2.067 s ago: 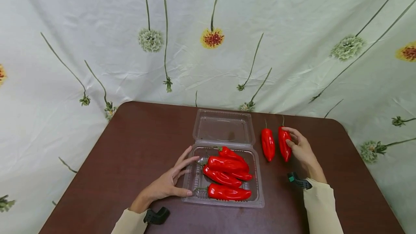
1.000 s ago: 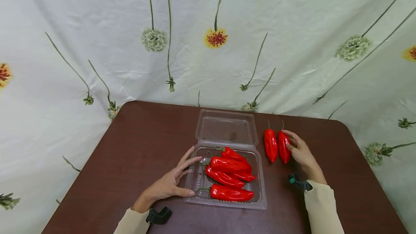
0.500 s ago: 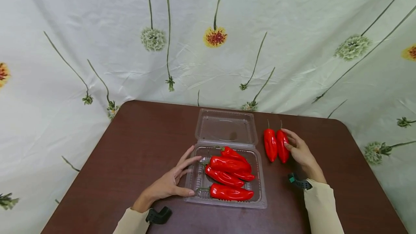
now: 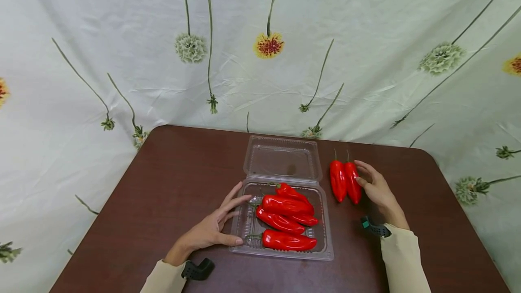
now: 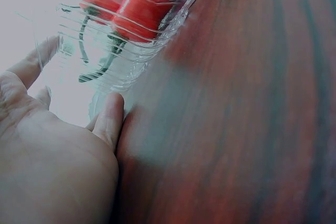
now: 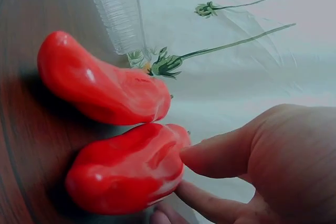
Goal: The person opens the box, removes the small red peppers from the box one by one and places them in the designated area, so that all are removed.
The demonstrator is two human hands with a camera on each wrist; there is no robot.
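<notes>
In the head view, a clear plastic clamshell box (image 4: 328,238) lies with its lid folded back and several red peppers (image 4: 289,240) inside. My left hand (image 4: 207,229) rests at the box's left side, fingers spread along the wall and thumb by the near corner. Right of the box, two more red peppers lie side by side on the table: a left one (image 4: 337,180) and a right one (image 4: 352,183). My right hand (image 4: 378,189) is at the right pepper's outer side. In the right wrist view, the thumb touches that pepper (image 6: 126,174) near its stem end.
The dark brown table (image 4: 183,171) has rounded far corners. Behind it hangs a white flower-print cloth (image 4: 228,67). The clear lid (image 4: 281,159) lies flat toward the table's far edge.
The right pepper has shifted left until it lies close against the other one, my right hand following slightly. Lately its fingertips have eased off the pepper. My left hand stays by the box.
</notes>
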